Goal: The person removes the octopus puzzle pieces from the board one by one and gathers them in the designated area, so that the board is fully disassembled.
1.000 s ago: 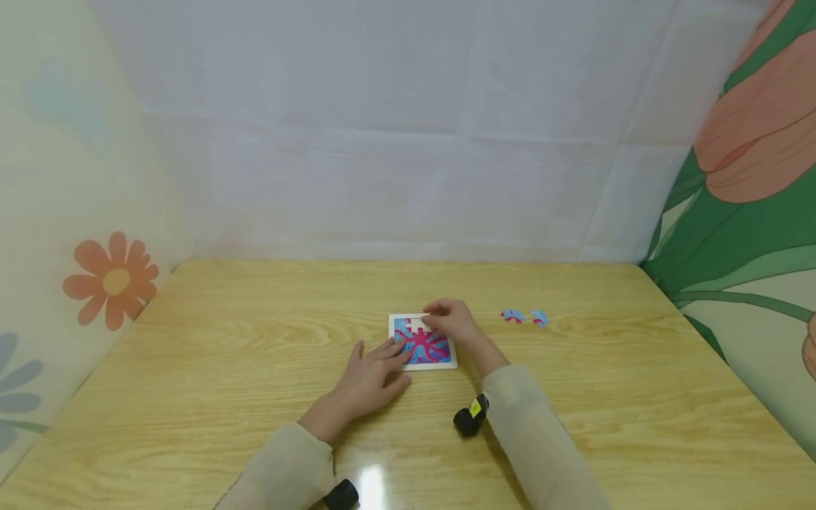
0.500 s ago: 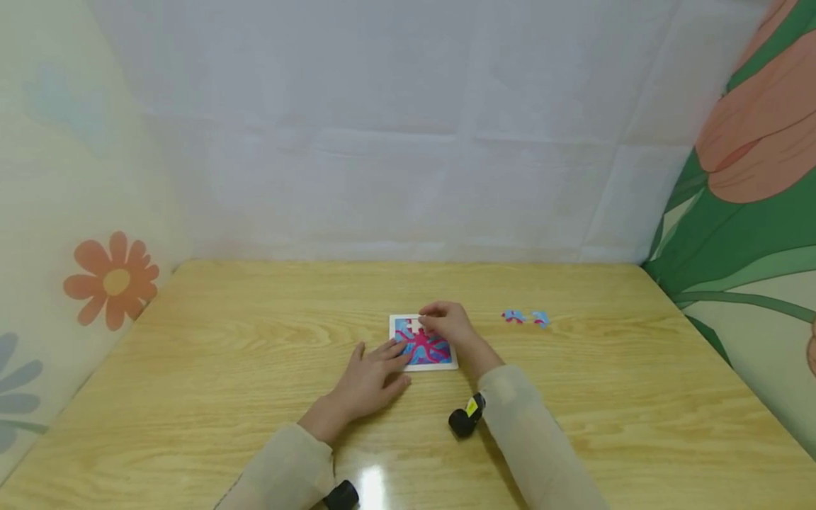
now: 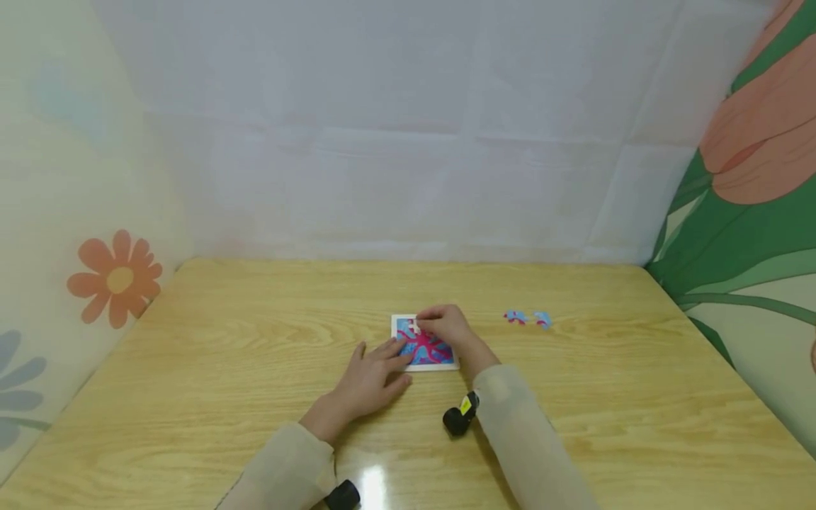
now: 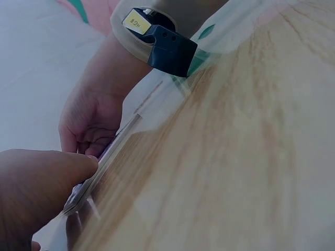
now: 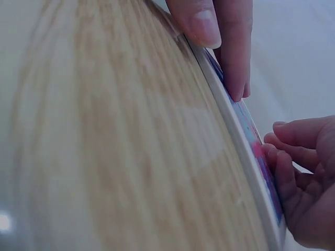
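A jigsaw puzzle (image 3: 433, 350) with a pink octopus-like shape on blue lies in a white frame on the table. Part of its backing shows bare near the top edge. My left hand (image 3: 363, 382) rests on the puzzle's left side with fingers stretched out; its thumb (image 4: 57, 170) is beside the frame in the left wrist view. At the upper right of the puzzle, my right hand (image 3: 451, 327) has curled fingers, thumb and fingertips together by the bare patch. It pinches a puzzle piece mostly hidden under the fingers. The right wrist view shows these fingertips right at the puzzle's surface.
Two loose blue and pink puzzle pieces, one (image 3: 515, 317) beside the other (image 3: 542, 319), lie to the right of the frame. Black wrist cameras, left (image 3: 343, 495) and right (image 3: 460, 415), hang close over the wooden table (image 3: 255, 304). White cloth (image 3: 382, 177) stands behind.
My right hand has shifted slightly left along the puzzle's top, and less of the bare backing shows. The left hand and the two loose pieces have stayed in place.
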Action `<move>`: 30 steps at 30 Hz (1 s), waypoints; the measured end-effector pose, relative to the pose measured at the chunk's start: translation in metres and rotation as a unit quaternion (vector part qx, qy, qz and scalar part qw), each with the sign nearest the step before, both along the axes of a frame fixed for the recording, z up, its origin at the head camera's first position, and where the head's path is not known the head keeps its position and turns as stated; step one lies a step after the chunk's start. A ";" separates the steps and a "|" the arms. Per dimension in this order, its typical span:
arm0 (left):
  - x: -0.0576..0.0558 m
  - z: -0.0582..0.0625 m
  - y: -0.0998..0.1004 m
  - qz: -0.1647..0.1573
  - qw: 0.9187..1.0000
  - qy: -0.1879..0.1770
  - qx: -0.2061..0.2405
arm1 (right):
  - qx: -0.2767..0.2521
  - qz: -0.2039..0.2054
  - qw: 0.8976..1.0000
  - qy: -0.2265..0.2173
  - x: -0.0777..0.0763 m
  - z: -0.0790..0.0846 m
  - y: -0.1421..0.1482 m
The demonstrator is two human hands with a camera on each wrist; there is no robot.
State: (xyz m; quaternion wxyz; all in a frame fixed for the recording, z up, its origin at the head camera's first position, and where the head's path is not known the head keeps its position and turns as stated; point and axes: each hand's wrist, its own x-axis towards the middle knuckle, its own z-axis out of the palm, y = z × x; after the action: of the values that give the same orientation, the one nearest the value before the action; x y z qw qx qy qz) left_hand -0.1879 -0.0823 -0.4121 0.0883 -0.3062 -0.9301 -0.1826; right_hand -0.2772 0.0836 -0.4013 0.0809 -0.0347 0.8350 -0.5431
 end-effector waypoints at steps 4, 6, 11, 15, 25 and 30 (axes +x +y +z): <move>0.000 0.000 0.000 -0.001 1.000 0.002 -0.001 | 0.012 0.020 0.999 0.033 -0.009 -0.012 0.003; 0.001 0.000 0.000 -0.002 1.000 0.000 0.002 | 0.017 0.029 0.999 0.035 -0.015 -0.020 0.004; 0.002 0.003 -0.001 -0.003 1.000 -0.008 0.005 | 0.047 0.013 0.999 0.000 -0.010 -0.013 -0.001; 0.002 0.004 -0.001 -0.001 1.000 -0.011 0.002 | 0.054 0.016 0.998 -0.001 0.002 0.005 -0.003; 0.002 0.004 -0.001 -0.001 1.000 -0.024 0.010 | 0.045 0.016 0.999 -0.018 0.003 0.007 -0.004; 0.002 0.004 -0.001 -0.001 1.000 -0.022 0.009 | 0.037 0.019 0.999 -0.017 0.003 0.007 -0.004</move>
State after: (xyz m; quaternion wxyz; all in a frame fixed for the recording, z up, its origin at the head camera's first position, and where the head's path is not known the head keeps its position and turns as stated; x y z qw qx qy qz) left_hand -0.1861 -0.0832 -0.4080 0.0706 -0.3018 -0.9299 -0.1980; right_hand -0.2746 0.0801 -0.3939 0.1071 -0.0384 0.8522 -0.5107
